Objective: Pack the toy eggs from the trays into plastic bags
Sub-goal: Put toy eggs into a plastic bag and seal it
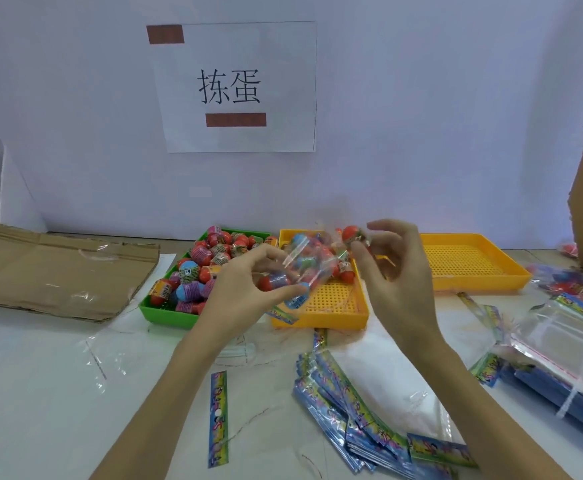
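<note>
While left fingers (276, 292) grip the bag (303, 268) (mouth tilted up-right), right fingers (361, 251) pinch an egg (352, 233).

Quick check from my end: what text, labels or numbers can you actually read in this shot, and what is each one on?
"拣蛋": large black characters on the white paper sign on the wall.
"6" or "9": small white sticker on a blue-topped toy egg in the green tray; orientation unclear.
Egg wrappers and the colourful header cards: printed, but too small and blurred to read.

wall: pale partition (421, 133), evenly lit | sign: paper sheet (238, 88) taped on with two characters | table: white tabletop (40, 393) | cardboard: flattened sheet (51, 271) laid left
</note>
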`<state>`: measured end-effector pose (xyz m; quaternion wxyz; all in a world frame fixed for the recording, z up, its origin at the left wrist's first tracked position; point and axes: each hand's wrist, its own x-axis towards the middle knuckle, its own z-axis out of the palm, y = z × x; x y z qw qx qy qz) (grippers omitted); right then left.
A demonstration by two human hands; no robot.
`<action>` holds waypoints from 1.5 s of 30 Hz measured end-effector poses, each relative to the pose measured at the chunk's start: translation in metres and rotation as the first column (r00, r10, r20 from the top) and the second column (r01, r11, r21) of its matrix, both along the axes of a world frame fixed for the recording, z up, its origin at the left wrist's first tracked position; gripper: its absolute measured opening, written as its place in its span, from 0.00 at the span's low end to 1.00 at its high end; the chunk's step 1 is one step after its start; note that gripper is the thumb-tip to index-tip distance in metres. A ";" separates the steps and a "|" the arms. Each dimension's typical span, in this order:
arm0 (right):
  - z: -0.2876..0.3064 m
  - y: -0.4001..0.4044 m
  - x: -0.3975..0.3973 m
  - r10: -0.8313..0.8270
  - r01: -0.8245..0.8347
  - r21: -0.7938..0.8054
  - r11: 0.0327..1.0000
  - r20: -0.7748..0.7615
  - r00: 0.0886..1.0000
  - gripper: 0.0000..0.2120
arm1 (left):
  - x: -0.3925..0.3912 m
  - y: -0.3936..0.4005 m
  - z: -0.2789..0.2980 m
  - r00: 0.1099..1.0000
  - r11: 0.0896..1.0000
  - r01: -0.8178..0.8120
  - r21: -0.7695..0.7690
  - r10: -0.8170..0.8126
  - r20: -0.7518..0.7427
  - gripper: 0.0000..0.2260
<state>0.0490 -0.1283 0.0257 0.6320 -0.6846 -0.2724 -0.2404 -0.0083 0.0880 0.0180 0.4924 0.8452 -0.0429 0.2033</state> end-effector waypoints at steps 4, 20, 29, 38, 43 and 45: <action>0.010 -0.004 -0.008 0.000 0.040 -0.170 0.985 0.230 0.973 0.11 | -0.003 -0.010 -0.001 0.993 0.995 0.057 0.081 -0.065 0.096 0.18; -0.002 0.007 -0.017 0.149 -0.139 -0.332 0.933 0.004 0.989 0.12 | -0.004 -0.015 0.000 0.989 0.991 0.023 0.135 -0.042 0.144 0.18; -0.011 0.012 -0.003 0.121 -0.103 -0.318 0.943 0.038 0.992 0.17 | 0.002 -0.001 0.003 0.958 0.960 -0.247 -0.135 0.263 0.116 0.05; -0.047 0.024 0.026 0.021 0.008 -0.852 0.523 0.022 1.000 0.20 | 0.003 0.006 0.002 0.973 0.899 -0.210 -0.385 0.230 0.005 0.07; -0.042 0.019 0.022 -0.007 0.077 -0.689 0.721 0.103 0.995 0.10 | 0.003 0.004 0.002 0.992 0.915 -0.116 -0.386 0.128 0.006 0.11; -0.032 0.019 0.018 -0.026 0.068 -0.518 0.853 0.088 0.996 0.07 | 0.003 0.003 0.002 0.994 0.928 -0.092 -0.360 0.104 0.015 0.13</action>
